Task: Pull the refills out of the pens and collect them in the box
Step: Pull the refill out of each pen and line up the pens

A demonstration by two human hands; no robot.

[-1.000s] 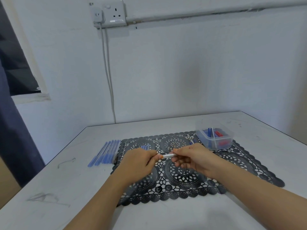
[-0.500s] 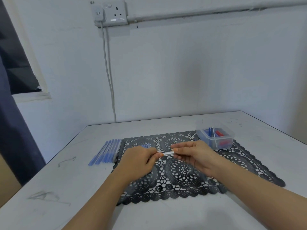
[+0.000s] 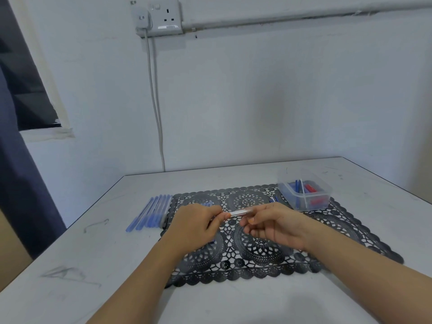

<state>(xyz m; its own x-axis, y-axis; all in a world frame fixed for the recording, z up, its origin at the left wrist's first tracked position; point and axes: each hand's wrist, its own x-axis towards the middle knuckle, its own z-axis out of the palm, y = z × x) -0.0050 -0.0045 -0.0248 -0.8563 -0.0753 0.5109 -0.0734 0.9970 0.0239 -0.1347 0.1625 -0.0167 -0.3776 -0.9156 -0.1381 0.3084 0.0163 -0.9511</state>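
Head view shows a white table with a black lace mat laid across its middle, probably to stop small parts rolling away. Over the mat's centre the 2 hands meet. The left hand, fingers curled, pinches the 9 o'clock end of a pen; the right hand pinches its 3 o'clock end between thumb and fingertips, the other fingers loosely bent. Gripping opposite ends this way suits a straight pull apart, so I judge the refill is about to be drawn out; whether it has started to slide I cannot tell. A clear box sits on the mat's 2 o'clock corner, close to the right hand for an easy drop, and holds blue and red refills. A row of blue pens lies side by side at 10 o'clock, just off the mat's edge, within the left hand's reach. The pen in hand is held level above the mat, touching nothing else
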